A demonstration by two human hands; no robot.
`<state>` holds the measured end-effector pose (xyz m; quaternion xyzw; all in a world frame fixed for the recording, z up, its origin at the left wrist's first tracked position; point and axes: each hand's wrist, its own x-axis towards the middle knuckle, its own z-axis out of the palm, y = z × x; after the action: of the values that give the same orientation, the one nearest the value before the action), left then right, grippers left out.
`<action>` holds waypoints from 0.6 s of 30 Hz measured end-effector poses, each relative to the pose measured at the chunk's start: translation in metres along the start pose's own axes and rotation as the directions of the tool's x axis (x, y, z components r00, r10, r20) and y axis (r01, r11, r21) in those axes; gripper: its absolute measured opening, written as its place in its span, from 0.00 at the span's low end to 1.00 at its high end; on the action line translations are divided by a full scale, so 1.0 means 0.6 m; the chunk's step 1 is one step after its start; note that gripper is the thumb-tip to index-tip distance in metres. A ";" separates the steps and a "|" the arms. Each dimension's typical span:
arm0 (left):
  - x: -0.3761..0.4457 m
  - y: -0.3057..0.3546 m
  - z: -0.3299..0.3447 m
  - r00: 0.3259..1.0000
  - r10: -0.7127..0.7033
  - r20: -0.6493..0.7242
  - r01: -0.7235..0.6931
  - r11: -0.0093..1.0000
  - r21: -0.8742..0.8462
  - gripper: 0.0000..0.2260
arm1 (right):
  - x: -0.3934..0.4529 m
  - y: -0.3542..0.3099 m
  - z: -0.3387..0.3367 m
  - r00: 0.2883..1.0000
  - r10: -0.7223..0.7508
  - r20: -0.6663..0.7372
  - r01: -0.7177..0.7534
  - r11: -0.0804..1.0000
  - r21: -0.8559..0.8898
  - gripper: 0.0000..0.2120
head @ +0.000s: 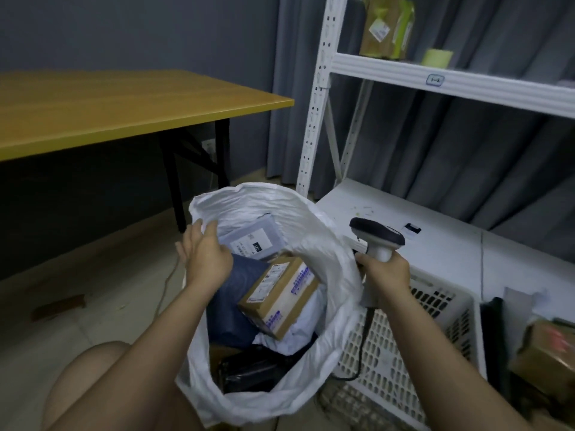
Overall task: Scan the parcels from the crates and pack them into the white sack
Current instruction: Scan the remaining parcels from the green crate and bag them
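Observation:
The white sack [314, 231] stands open on the floor in front of me. Inside lie a brown cardboard box [280, 295] with labels, a grey mailer bag [258, 236], a dark blue parcel [230, 303], a white bag and a black parcel [249, 371]. My left hand [203, 255] is over the sack's left rim, fingers fairly straight, holding nothing that I can see. My right hand [384, 270] grips the handle of a white and black barcode scanner [376, 236] just right of the sack. A white perforated crate [404, 346] sits under my right arm.
A wooden table [124, 104] with black legs stands at the left. White metal shelving [435, 82] rises on the right, with yellow-green packages on it. A brown parcel [547, 359] lies at the far right edge. My bare knee [93, 384] is at bottom left.

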<state>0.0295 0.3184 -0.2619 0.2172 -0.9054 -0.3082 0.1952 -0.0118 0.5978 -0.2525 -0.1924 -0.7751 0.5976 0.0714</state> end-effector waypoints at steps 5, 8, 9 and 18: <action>-0.079 0.112 0.063 0.946 0.302 0.121 -0.262 0.927 -0.267 0.19 | -0.038 0.010 -0.099 0.993 0.107 0.053 -0.117 0.961 0.249 0.07; -0.137 0.187 0.108 0.874 0.448 0.188 -0.344 0.844 -0.412 0.16 | -0.061 0.029 -0.183 0.995 0.097 0.027 -0.101 0.956 0.277 0.04; -0.156 0.212 0.125 0.847 0.490 0.206 -0.368 0.821 -0.436 0.16 | -0.068 0.039 -0.212 0.996 0.091 0.006 -0.089 0.957 0.276 0.05; -0.363 0.403 0.298 0.521 0.692 0.499 -0.393 0.714 -0.579 0.12 | -0.097 0.144 -0.459 0.852 0.052 -0.522 0.138 0.938 0.318 0.09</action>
<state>0.0568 0.6882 -0.2855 -0.2587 -0.8479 -0.4620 -0.0272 0.1538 0.8416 -0.2519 -0.3140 -0.6140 0.6470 0.3252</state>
